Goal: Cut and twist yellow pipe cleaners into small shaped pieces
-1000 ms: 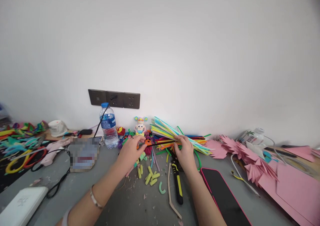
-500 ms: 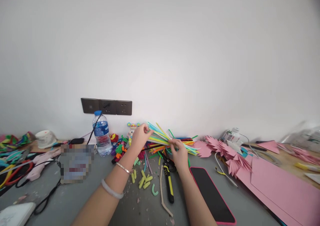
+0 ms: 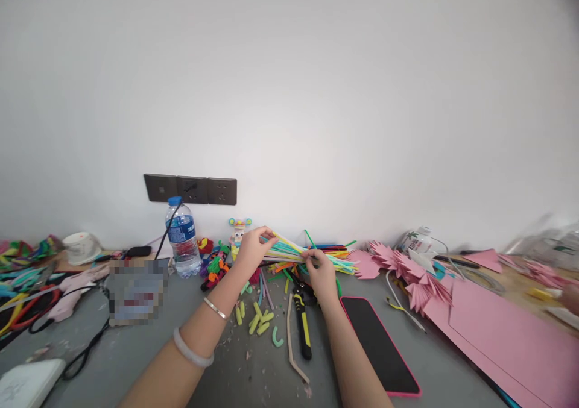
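A bundle of coloured pipe cleaners (image 3: 312, 255) lies by the wall at the back of the grey table (image 3: 190, 323). My left hand (image 3: 252, 246) pinches the left ends of several light-coloured stems and lifts them off the pile. My right hand (image 3: 320, 269) pinches the same stems a little further right. Short yellow-green cut pieces (image 3: 257, 322) lie scattered under my left forearm. Black-and-yellow cutters (image 3: 302, 323) lie just below my right hand.
A phone in a pink case (image 3: 377, 345) lies at the right of my right arm. A water bottle (image 3: 182, 238), a small toy figure (image 3: 238, 232) and wall sockets (image 3: 190, 189) are at the back left. Pink paper cut-outs (image 3: 420, 275) and pink sheets (image 3: 506, 329) fill the right.
My left hand has risen from the table to the left ends of the stems and lifted them. My right hand has stayed on the bundle. The camera has tilted slightly.
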### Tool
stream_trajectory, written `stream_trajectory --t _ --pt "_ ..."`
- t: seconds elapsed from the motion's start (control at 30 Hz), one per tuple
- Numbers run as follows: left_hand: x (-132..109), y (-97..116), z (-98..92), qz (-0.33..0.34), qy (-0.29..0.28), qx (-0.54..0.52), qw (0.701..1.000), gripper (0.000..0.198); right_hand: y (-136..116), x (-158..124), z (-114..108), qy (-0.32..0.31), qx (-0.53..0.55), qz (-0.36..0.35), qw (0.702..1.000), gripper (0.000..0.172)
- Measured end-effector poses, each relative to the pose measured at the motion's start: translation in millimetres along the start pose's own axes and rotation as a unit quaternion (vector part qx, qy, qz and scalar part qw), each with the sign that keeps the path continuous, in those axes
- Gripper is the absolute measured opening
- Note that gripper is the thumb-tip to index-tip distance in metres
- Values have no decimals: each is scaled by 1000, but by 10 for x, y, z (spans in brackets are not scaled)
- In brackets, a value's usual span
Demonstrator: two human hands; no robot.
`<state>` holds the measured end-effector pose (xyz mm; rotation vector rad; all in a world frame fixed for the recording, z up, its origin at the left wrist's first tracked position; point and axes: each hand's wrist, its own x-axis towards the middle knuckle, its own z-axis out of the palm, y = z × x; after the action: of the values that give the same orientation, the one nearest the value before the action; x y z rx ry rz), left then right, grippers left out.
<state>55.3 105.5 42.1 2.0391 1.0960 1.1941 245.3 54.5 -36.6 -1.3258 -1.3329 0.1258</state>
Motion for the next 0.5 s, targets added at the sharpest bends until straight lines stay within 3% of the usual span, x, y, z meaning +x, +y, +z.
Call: stream_trajectory --t 0.37,0.5 --pt "39 1 -5 -36 7 63 997 15 52 -22 7 -30 -50 -6 998 16" --pt "46 -51 -15 -29 -13 82 996 5 69 -23 12 -34 -61 -11 998 17"
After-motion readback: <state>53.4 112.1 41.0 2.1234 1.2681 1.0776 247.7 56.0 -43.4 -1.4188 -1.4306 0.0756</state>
